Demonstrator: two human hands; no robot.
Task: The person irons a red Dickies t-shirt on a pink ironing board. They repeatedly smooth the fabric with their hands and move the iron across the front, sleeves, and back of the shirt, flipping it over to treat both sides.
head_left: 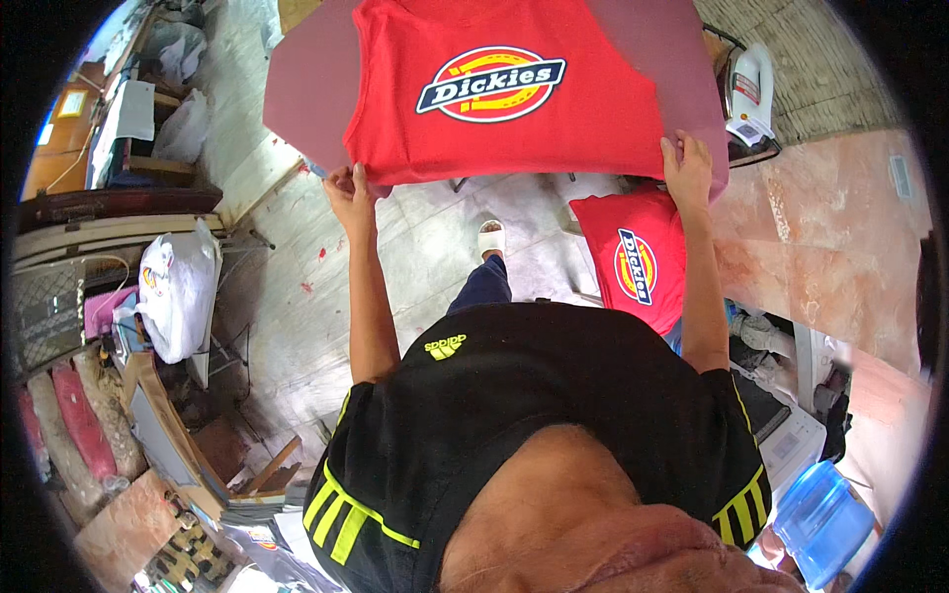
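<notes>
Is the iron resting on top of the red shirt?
No. The iron stands at the board's right end, apart from the red shirt, which both hands grip at its hem.

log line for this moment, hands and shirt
left hand: grips red shirt hem corner | right hand: grips other hem corner | shirt: flat on board | iron: upright, right of board

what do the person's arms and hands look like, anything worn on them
Both forearms are bare, and neither the left hand nor the right hand shows gloves. The black t-shirt has short sleeves, each with yellow-green stripes near the shoulder.
</notes>
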